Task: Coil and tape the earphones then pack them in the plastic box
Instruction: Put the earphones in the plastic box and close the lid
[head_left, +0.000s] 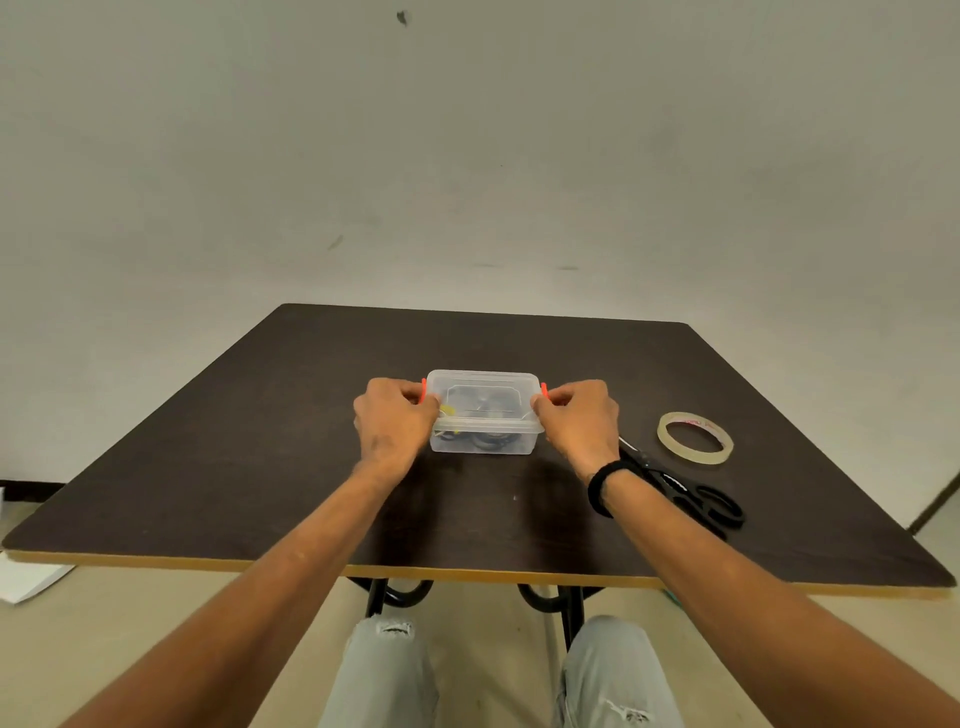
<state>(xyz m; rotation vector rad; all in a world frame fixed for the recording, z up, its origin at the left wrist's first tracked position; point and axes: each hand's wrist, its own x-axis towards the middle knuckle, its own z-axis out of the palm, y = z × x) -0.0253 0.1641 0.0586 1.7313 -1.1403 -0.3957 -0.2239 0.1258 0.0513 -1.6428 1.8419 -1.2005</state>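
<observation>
Head view: plastic box (484, 415) sits lid-on near the middle of the dark table (260, 441), long axis running left to right across the person's front. Left hand (393, 421) is at the box's left short end, right hand (577, 418) at the right short end; each lies level with its own end, so neither hand is nearer. Left hand fingers are pinched together on the left orange latch (423, 391). Right hand fingers are pinched on the right orange latch (544, 391). Both latches show only as thin orange strips beside the fingertips; whether they are snapped down I cannot tell.

Box appearance: clear, rounded corners, lid with a raised panel. Through the wall, dark coiled earphones (488, 439) are visible inside, with a small yellow piece (448, 411) at the left; detail is blurred by the plastic.

Off to the right, well apart from the box: black scissors (691, 493) partly behind the right wrist, and a roll of clear tape (695, 437) lying flat beyond them.

Judgement: packing looks done; closing the latches is the step in hand, each pressed inward along the long axis.
</observation>
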